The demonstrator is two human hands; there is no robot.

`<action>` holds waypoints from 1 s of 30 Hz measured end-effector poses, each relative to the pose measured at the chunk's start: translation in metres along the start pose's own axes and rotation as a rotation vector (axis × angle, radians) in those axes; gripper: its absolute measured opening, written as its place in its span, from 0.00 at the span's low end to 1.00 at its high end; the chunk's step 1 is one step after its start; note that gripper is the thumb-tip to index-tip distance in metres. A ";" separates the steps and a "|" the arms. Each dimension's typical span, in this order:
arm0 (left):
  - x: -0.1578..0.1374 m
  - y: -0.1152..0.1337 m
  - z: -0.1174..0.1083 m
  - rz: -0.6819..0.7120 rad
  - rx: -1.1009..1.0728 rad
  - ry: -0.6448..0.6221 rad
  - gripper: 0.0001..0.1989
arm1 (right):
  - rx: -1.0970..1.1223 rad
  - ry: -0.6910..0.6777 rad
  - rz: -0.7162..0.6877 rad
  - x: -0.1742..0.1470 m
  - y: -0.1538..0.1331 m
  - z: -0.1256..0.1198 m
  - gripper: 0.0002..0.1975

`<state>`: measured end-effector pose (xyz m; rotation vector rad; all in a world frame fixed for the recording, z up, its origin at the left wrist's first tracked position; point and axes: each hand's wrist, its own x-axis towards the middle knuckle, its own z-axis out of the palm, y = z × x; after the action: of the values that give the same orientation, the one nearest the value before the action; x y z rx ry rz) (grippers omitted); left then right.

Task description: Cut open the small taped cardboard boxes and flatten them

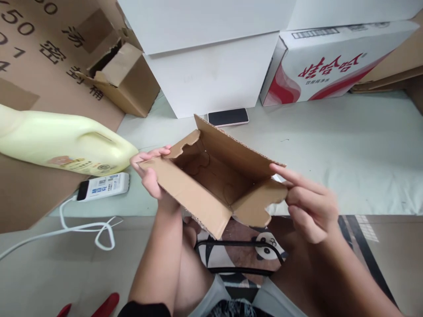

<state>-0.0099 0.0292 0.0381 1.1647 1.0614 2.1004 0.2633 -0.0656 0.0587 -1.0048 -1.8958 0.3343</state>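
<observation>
A brown cardboard box point(194, 187) is held up in front of me, its top flaps spread and its inside bare to view. My left hand point(151, 169) grips the box's left end, with the thumb on the near flap and the fingers behind the end flap. At the right end is my right hand point(312, 202), its index finger stretched along the far flap's corner and the other fingers curled near the right end flap. The box tilts over the front edge of the pale green covered table point(317, 136).
A phone point(228, 117) lies before white boxes point(214, 75). Farther right stands a red-and-white carton point(327, 66). To the left are a yellow jug point(66, 141), a power bank point(104, 186) with a white cable point(82, 228), and another open cardboard box point(132, 79).
</observation>
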 end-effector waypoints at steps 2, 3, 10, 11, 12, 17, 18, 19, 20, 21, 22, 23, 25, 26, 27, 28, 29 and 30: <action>0.000 -0.002 -0.005 0.009 0.017 -0.038 0.15 | -0.005 0.046 0.054 0.000 0.002 0.008 0.08; 0.000 -0.003 -0.007 0.001 0.030 -0.062 0.17 | -0.024 0.054 0.088 0.001 0.003 0.013 0.11; -0.010 -0.016 -0.020 0.048 0.237 -0.166 0.22 | -0.231 0.090 0.155 0.006 0.007 0.035 0.17; -0.012 -0.017 -0.021 0.052 0.277 -0.175 0.24 | -0.257 0.146 0.165 0.006 0.008 0.036 0.19; -0.013 -0.018 -0.022 0.061 0.309 -0.183 0.28 | -0.255 0.189 0.177 0.006 0.009 0.037 0.23; -0.012 -0.016 -0.023 0.166 0.485 -0.239 0.33 | 0.111 0.068 0.229 -0.003 0.014 0.037 0.33; -0.012 -0.015 -0.023 0.174 0.525 -0.280 0.30 | 0.163 0.037 0.232 -0.006 0.014 0.036 0.31; -0.012 -0.013 -0.023 0.183 0.554 -0.325 0.29 | 0.200 0.018 0.231 -0.008 0.014 0.035 0.29; -0.012 -0.012 -0.023 0.194 0.568 -0.365 0.30 | 0.234 0.008 0.226 -0.011 0.013 0.034 0.28; -0.011 -0.010 -0.022 0.206 0.573 -0.396 0.30 | 0.268 0.000 0.227 -0.013 0.013 0.034 0.27; -0.011 -0.009 -0.022 0.218 0.579 -0.415 0.30 | 0.300 -0.003 0.233 -0.014 0.013 0.034 0.26; -0.011 -0.008 -0.021 0.227 0.593 -0.426 0.28 | 0.329 0.010 0.242 -0.015 0.014 0.035 0.26; -0.009 -0.008 -0.023 0.239 0.644 -0.442 0.24 | 0.375 0.096 0.279 -0.016 0.020 0.040 0.24; -0.007 -0.008 -0.025 0.241 0.669 -0.445 0.22 | 0.384 0.150 0.318 -0.016 0.024 0.043 0.24; -0.005 -0.009 -0.028 0.239 0.683 -0.438 0.21 | 0.380 0.198 0.373 -0.016 0.030 0.046 0.23; -0.002 -0.010 -0.032 0.231 0.685 -0.424 0.20 | 0.361 0.227 0.440 -0.016 0.035 0.050 0.23; 0.001 -0.011 -0.037 0.211 0.676 -0.392 0.19 | 0.316 0.201 0.500 -0.015 0.040 0.053 0.23; 0.005 -0.013 -0.042 0.188 0.656 -0.349 0.19 | 0.271 0.129 0.554 -0.013 0.044 0.056 0.25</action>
<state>-0.0478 0.0242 0.0161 1.9180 1.5640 1.6084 0.2421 -0.0388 -0.0048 -1.3152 -1.3847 0.8029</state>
